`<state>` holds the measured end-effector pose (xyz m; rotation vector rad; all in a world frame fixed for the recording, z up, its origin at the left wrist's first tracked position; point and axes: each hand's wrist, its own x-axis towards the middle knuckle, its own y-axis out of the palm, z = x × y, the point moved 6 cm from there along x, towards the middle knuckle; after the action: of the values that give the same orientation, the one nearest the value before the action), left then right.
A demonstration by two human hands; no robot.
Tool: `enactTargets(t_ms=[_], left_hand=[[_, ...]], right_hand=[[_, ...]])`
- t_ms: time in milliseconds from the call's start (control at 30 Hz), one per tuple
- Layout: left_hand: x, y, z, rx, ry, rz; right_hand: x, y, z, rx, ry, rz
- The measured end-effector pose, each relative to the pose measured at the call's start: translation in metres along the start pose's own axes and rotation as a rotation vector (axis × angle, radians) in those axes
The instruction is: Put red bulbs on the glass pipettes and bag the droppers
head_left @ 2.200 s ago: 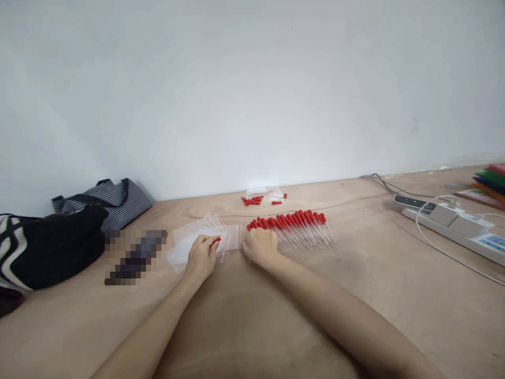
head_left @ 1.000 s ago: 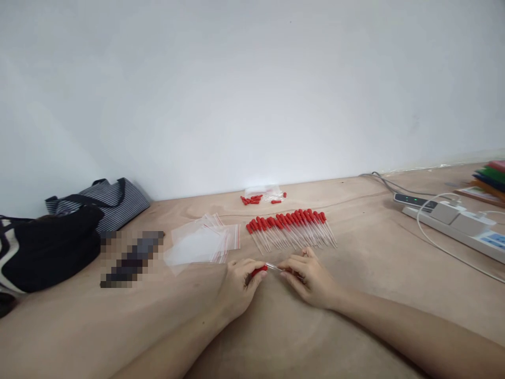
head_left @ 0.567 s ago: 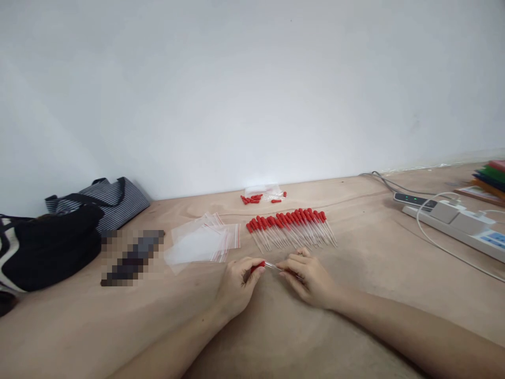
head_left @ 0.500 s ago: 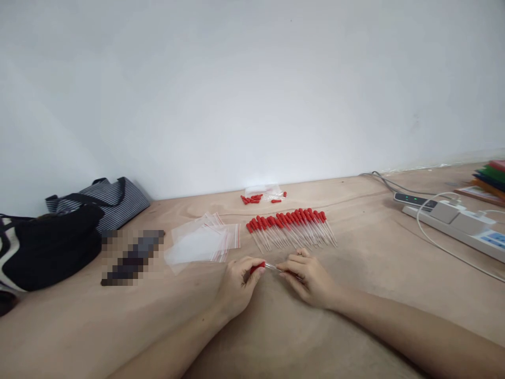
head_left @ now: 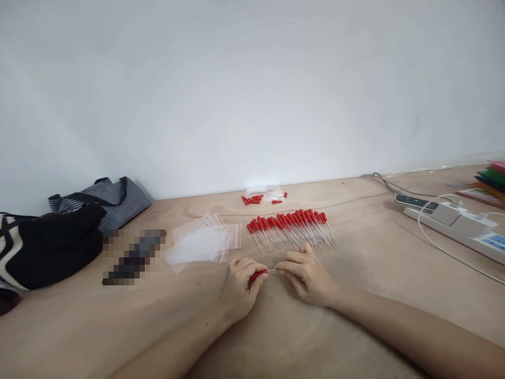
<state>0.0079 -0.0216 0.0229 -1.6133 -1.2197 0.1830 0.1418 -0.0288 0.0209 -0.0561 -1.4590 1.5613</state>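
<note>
head view: left hand (head_left: 241,287), fingers closed on the bulb (head_left: 259,274); right hand (head_left: 311,276), fingers pinching the tube (head_left: 272,271) at its 3 o'clock. holding both in line, close to the join, should limit bending.

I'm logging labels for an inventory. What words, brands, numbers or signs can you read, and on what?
No text can be read.
Power strip: any print on its blue part is too small and blurred.
Coloured stack: too blurred.
Pixelated item: obscured.
</note>
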Motion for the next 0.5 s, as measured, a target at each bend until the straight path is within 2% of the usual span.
enactTargets(t_ms=[167, 500], left_hand=[[0.0000, -0.0008, -0.0047, -0.013, 0.061, -0.011], [-0.0019, -0.0017, -0.0098, 0.014, 0.101, 0.001]], right_hand=[[0.0028, 0.0009, 0.0039, -0.031, 0.001, -0.011], [0.0040, 0.0080, 0.0051, 0.003, 0.079, 0.093]])
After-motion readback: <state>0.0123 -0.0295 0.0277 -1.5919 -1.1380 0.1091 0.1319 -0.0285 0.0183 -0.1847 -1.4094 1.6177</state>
